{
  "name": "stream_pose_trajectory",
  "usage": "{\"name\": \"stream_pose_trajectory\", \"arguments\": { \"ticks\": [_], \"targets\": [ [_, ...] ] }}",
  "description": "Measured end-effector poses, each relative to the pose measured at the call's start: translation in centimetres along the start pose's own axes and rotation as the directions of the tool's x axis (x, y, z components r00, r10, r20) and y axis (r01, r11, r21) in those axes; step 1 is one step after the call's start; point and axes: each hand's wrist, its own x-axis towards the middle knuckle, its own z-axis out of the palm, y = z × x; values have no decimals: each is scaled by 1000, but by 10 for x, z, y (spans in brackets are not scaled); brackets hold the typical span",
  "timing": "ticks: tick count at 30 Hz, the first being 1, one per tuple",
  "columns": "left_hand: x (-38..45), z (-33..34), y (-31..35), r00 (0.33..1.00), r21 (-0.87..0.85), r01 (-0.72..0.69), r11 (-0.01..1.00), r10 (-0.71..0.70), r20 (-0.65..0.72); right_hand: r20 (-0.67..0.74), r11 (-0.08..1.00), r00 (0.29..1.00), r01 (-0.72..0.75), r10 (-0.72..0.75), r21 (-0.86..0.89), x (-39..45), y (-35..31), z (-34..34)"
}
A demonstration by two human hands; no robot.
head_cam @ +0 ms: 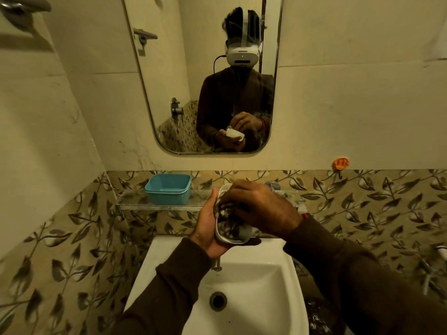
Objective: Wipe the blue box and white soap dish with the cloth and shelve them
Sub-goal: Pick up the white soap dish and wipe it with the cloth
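My left hand (206,228) cups the white soap dish (222,234) from below and the left, holding it above the back of the sink. My right hand (261,206) presses a dark patterned cloth (228,220) into the dish's hollow, covering most of its inside. The blue box (168,189) stands open and upright on the left part of the glass shelf (145,204), apart from both hands.
A white sink (254,281) with a drain lies below my hands, its tap (216,264) partly hidden under the left wrist. A mirror (208,76) above the shelf reflects a person wearing a headset. An orange hook (340,163) sits on the wall to the right.
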Motion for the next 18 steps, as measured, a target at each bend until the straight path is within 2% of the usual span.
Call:
{"name": "stream_pose_trajectory", "arguments": {
  "ticks": [3,6,10,14,18],
  "targets": [
    [3,12,3,997,31,-54,998,56,-56,-135,986,988,-93,75,-135,9,6,0],
    [6,19,9,987,60,-126,990,131,-91,-213,961,974,-125,72,-246,12,2,5],
    [10,17,8,962,135,-226,965,243,-123,-300,940,945,-214,131,-264,15,-2,13],
    [14,11,1,932,211,-278,937,316,-175,-198,925,945,-304,261,-227,20,-5,22],
    [12,4,0,924,174,-276,945,311,-223,-25,920,946,-319,322,-226,19,-13,26]
  ]
}}
